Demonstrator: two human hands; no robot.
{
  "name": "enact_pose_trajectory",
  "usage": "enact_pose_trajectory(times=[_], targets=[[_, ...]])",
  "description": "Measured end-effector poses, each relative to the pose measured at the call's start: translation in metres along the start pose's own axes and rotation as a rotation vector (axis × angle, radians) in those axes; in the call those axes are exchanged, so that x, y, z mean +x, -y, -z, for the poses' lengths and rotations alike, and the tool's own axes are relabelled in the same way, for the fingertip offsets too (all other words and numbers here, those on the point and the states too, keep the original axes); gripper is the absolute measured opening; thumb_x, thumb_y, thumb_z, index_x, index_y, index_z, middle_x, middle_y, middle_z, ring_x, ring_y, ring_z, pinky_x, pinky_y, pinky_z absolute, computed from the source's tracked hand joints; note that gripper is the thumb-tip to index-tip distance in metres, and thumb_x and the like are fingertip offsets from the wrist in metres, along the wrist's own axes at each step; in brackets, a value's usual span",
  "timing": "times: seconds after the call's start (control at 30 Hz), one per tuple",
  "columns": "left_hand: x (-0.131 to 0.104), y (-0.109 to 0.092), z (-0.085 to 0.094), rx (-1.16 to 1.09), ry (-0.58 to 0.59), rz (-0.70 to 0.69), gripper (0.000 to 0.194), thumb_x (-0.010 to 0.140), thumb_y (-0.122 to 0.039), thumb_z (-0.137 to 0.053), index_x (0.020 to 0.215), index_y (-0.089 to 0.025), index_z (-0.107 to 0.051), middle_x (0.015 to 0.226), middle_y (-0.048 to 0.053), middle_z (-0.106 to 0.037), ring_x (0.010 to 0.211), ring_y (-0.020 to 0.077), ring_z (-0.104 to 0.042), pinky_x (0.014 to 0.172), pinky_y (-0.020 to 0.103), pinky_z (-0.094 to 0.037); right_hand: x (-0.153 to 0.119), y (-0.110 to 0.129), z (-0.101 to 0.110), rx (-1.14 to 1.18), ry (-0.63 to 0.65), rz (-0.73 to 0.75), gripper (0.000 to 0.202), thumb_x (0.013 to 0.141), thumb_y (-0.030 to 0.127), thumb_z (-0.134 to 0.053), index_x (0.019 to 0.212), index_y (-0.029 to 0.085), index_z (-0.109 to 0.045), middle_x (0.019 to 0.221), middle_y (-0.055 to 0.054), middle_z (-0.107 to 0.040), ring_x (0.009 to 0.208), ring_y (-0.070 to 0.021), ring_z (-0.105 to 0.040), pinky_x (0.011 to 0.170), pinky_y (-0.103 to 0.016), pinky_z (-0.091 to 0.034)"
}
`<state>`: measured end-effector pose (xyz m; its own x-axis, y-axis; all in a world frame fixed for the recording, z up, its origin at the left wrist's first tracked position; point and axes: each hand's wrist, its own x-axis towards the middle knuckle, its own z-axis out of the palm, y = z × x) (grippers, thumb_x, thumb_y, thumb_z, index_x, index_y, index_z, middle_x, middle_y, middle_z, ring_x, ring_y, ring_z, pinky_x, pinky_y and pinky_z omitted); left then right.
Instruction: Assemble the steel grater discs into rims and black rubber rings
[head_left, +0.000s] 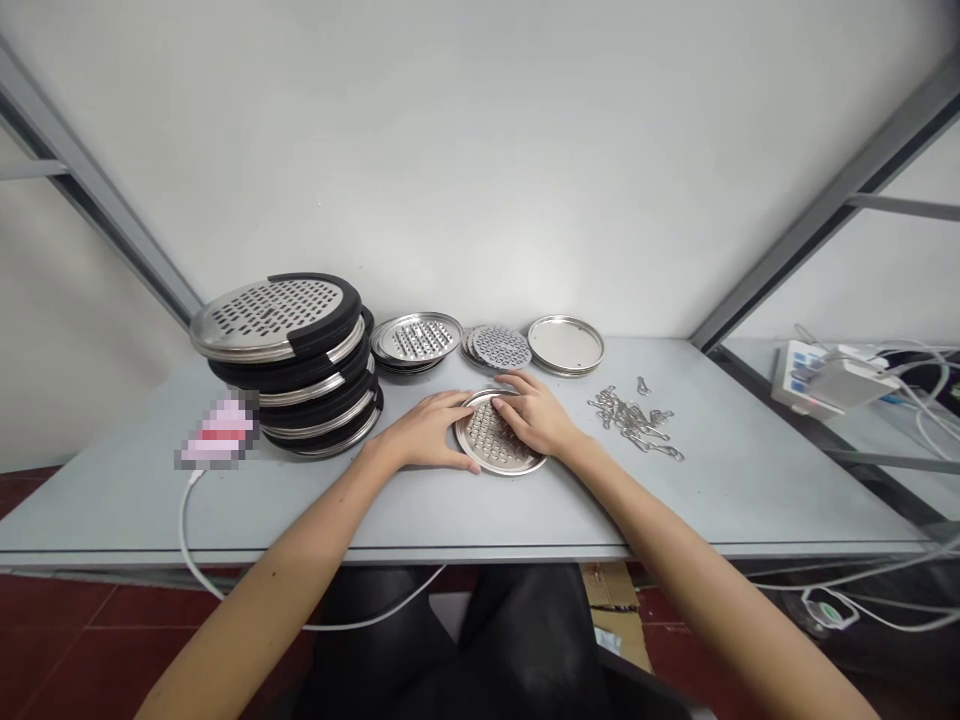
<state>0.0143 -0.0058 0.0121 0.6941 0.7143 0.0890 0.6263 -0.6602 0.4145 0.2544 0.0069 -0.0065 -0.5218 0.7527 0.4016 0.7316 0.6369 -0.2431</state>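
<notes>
A round metal grater plate (495, 440) with raised holes lies inside a shallow rimmed metal tray on the table in front of me. My left hand (429, 430) curves around the tray's left side, fingers at the far rim and thumb near the front rim. My right hand (536, 412) lies over the right side, its thumb on the grater plate's face and its other fingers reaching past the far rim. It covers part of the plate. Just behind are a small stack of perforated discs (501, 347) and a stack of plain rimmed trays (566, 343).
A tall stack of slotted round plates with black edging (274, 310) stands on the left, beside a blurred pink object (219, 432) on a white cable. More grater plates (417, 338) sit behind. Loose metal clips (634, 418) lie to the right, with a power strip (802, 378) beyond the frame post.
</notes>
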Motion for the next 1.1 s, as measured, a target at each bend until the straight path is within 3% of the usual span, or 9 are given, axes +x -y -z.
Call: enact_pose_trajectory(times=[0.5, 0.87, 1.1], targets=[[0.0, 0.002, -0.001, -0.06, -0.034, -0.038, 0.093, 0.061, -0.066, -0.078, 0.139, -0.022, -0.052, 0.151, 0.012, -0.041, 0.14, 0.0345, -0.036, 0.116, 0.046, -0.03, 0.002, 0.002, -0.002, 0.048, -0.029, -0.009, 0.045, 0.1, 0.039, -0.035, 0.101, 0.019, -0.076, 0.117, -0.012, -0.065, 0.12, -0.0295, -0.051, 0.105, -0.049, -0.043], [-0.003, 0.003, 0.005, -0.039, -0.018, -0.006, 0.095, 0.064, -0.067, -0.075, 0.142, -0.02, -0.048, 0.153, 0.014, -0.038, 0.14, 0.0342, -0.037, 0.116, 0.046, -0.03, -0.001, -0.011, 0.0, 0.269, -0.073, -0.223, 0.054, 0.101, 0.047, -0.028, 0.105, 0.018, -0.073, 0.129, -0.013, -0.059, 0.123, -0.0276, -0.055, 0.108, -0.044, -0.04], [-0.005, 0.008, 0.005, -0.028, -0.045, 0.065, 0.096, 0.064, -0.066, -0.075, 0.143, -0.021, -0.045, 0.156, 0.014, -0.033, 0.141, 0.0358, -0.034, 0.116, 0.048, -0.03, -0.004, -0.02, 0.013, 0.264, -0.102, -0.195, 0.042, 0.099, 0.042, -0.038, 0.098, 0.018, -0.072, 0.105, -0.01, -0.072, 0.097, -0.0253, -0.065, 0.087, -0.037, -0.05]])
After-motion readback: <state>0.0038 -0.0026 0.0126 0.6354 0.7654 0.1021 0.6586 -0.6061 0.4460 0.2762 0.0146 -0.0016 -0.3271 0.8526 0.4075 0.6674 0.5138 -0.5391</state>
